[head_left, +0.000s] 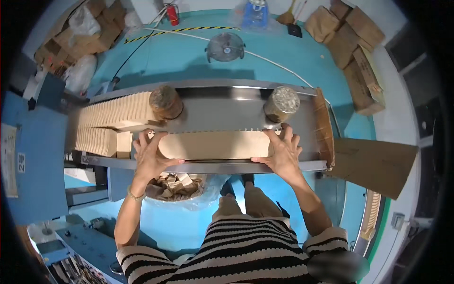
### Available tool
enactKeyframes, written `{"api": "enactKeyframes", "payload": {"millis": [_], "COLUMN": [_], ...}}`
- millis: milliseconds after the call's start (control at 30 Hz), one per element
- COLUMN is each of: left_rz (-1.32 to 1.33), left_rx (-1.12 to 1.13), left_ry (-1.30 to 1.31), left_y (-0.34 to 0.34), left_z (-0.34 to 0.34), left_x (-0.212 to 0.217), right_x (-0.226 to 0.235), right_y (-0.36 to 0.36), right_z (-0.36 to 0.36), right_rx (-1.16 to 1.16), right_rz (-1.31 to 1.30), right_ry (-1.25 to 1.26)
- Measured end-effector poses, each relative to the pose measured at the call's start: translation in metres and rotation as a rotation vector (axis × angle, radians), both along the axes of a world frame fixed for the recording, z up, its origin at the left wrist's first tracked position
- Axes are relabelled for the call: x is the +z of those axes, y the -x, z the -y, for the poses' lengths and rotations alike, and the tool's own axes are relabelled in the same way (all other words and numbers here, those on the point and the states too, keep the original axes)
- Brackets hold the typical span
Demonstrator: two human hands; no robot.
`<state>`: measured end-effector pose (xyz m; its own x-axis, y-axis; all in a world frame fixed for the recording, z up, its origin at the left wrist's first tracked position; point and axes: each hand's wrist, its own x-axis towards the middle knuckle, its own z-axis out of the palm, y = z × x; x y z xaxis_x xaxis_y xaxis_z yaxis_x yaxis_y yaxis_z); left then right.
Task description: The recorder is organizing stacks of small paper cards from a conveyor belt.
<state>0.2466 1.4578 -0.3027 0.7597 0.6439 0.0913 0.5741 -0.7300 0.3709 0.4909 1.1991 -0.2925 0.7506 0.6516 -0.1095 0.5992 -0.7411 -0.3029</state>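
A long tan cardboard stack (215, 145) with a notched far edge lies along the near side of a metal trough (222, 106). My left hand (150, 154) grips its left end, fingers over the far side and thumb along the near edge. My right hand (282, 150) holds the right end in the same way, its thumb pointing inward. To the left, tightly packed rows of tan cardboard pieces (116, 109) fill the trough. Behind the held stack stand a brown, worn cylinder (165, 103) and a silver-wrapped cylinder (282, 104).
A brown cardboard flap (325, 128) closes the trough's right end, with a flat cardboard sheet (378, 163) beyond. Below the near rim sits a plastic-lined bag of cardboard scraps (176, 187). A blue machine cabinet (35, 156) stands left; a fan (225, 47) is on the floor behind.
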Motion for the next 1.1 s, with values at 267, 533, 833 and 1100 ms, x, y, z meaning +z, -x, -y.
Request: {"api": "enactKeyframes", "payload": {"millis": [267,533,833,1100], "left_rz": [0.27,0.283,0.393,0.218], "left_rx": [-0.12,-0.612,-1.241,-1.611], "left_ry": [0.13,-0.382,-0.101,0.181], "left_y": [0.014,-0.046,-0.166,-0.18], "left_z": [0.037,0.247,0.687,1.038], "left_x": [0.076,0.145,0.104,0.022], "right_x": [0.048,0.088,0.073,0.036], "right_y": [0.025,0.101,0.245,0.353], "right_z": [0.066,0.338,0.742,0.984], "right_rx": [-0.116,-0.459,-1.225,-1.711], "right_rz": [0.248,0.256,0.619,0.418], "right_ry": [-0.291,-0.463,-0.143,0.043]}}
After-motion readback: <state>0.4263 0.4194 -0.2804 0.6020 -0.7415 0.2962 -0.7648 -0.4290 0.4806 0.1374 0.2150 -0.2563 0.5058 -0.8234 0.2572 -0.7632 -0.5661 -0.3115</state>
